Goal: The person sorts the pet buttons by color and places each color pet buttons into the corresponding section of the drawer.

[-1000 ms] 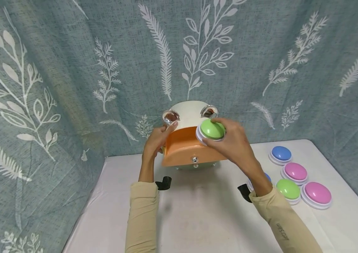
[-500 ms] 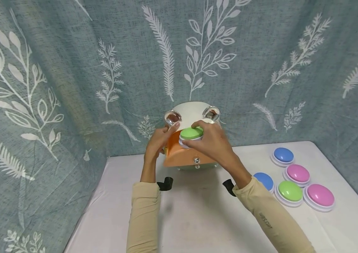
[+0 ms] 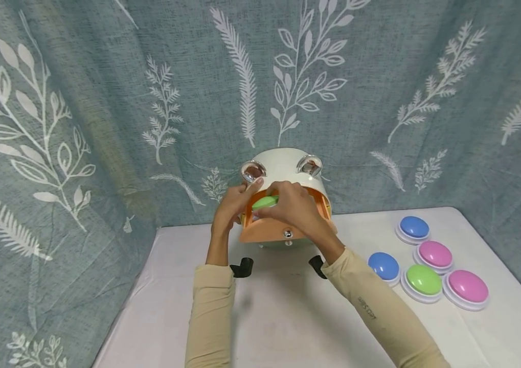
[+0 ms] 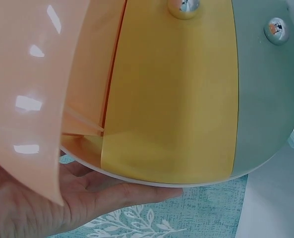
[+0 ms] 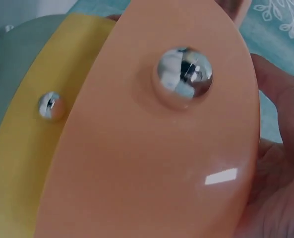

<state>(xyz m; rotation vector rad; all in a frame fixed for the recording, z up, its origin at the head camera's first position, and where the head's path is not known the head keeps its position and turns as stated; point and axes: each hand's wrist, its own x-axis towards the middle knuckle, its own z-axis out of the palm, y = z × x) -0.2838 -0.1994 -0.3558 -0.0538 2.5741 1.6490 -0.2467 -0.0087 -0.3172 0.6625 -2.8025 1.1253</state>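
Observation:
A small rounded drawer cabinet (image 3: pixel 280 166) with a white top and two silver eye-like rings stands at the table's back. Its orange drawer (image 3: pixel 265 232) is pulled out. My right hand (image 3: pixel 296 207) reaches over the drawer front, thumb and fingers pinching a green domed push light (image 3: pixel 265 203) with a white base, low inside the drawer and tilted. My left hand (image 3: pixel 229 207) rests against the cabinet's left side, thumb up by the left ring. In the left wrist view its straight fingers lie along the side, near the closed yellow drawer (image 4: pixel 171 94). The drawer front hides the push light in the right wrist view.
On the table's right lie two blue push lights, the nearer blue one (image 3: pixel 384 267) among them, a green one (image 3: pixel 423 279) and two pink ones, including the larger pink one (image 3: pixel 467 286). A leaf-patterned curtain (image 3: pixel 186 112) hangs close behind the cabinet.
My right hand has carried the green push light leftward and down from the drawer's right front edge into the orange drawer. My left hand has kept its place on the cabinet.

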